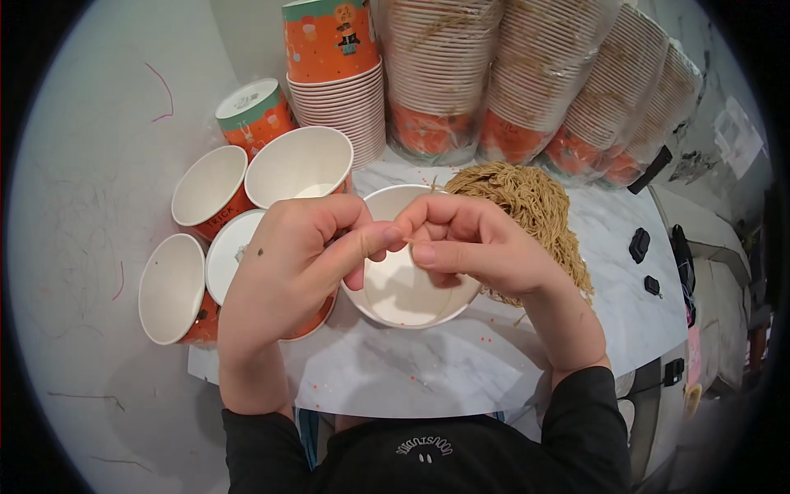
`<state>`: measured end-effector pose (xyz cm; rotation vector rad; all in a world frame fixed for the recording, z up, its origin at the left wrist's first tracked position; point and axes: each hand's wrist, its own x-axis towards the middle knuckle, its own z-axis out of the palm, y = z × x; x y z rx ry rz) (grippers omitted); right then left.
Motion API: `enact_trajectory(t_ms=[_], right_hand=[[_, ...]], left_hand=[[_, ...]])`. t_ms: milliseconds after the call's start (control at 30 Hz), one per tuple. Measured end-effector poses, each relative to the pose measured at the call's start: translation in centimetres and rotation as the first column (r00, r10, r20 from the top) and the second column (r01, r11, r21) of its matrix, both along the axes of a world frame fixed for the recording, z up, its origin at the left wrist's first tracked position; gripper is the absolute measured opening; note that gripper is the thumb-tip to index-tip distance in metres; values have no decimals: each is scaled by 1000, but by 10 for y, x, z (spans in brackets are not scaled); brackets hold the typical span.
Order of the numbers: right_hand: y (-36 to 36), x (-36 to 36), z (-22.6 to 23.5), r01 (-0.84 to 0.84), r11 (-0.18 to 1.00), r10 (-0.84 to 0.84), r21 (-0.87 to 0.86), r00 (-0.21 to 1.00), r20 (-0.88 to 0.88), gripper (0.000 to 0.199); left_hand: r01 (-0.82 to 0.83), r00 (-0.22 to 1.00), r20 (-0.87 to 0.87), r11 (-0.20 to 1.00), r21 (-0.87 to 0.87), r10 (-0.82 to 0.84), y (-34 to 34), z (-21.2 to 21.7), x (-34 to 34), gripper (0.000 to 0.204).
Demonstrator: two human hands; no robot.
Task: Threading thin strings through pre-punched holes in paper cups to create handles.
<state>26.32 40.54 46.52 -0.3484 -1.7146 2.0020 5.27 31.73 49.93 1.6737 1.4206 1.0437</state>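
Over a white-lined paper bucket point(403, 309) my left hand point(300, 255) and my right hand point(481, 243) meet, fingertips nearly touching. Thumb and forefinger are pinched on each hand. A tiny orange-tan bit shows between the two pinches, too small to name. The bucket stands upright beneath, its white inside partly hidden by my hands. Beside my right hand, partly behind it, lies a heap of tan twine-like strands point(527, 202).
Several orange paper buckets, such as a tipped one point(173, 288), crowd the left. At the back rise a nested bucket stack point(337, 107) and several plastic-wrapped stacks point(444, 74). Small black objects point(639, 244) lie right on the marble-patterned table point(370, 383), with scattered orange specks.
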Motion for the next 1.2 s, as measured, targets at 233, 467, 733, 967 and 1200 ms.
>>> enact_trajectory(t_ms=[233,467,733,967,1200], right_hand=[[1,4,5,134,987,-142,90,984,102,17],[0,0,-8,250,939,-221,235,965,-143,11],[1,21,10,334,911,-320,244,942,-97,12],[-21,45,37,524,479,-467,704,832,-301,11],[0,31,22,360,6,-320,933,885,-339,22]], left_hand=[[27,999,23,1000,2,-28,3,1,0,32],[21,996,93,997,-79,-14,3,3,12,33],[655,638,-512,755,-32,-575,7,-5,-5,42],[330,907,-298,942,63,-298,15,-8,8,31],[208,893,407,978,8,-193,19,-7,10,36]])
